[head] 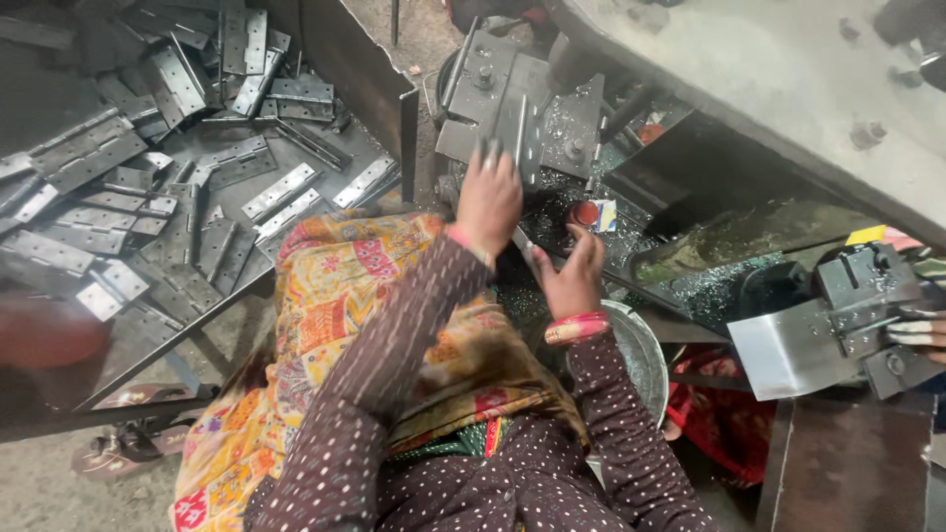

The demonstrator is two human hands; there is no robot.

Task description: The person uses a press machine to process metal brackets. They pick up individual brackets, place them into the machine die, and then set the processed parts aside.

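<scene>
A metalworking workshop. A steel tray point(325, 59) holds heaps of flat metal hinges point(281, 190), and a greasy press machine point(517, 103) stands amid metal shavings point(705, 286) on a bare concrete floor point(59, 473).

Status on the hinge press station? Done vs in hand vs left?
Done or left: cannot split; one big pile of hinges fills the tray, with no separate finished stack in view. In hand: left hand holds a hinge at the press die; right hand rests by the red button.

dozens of metal hinges point(281, 189), two hands point(488, 202), one red button point(585, 213)
</scene>
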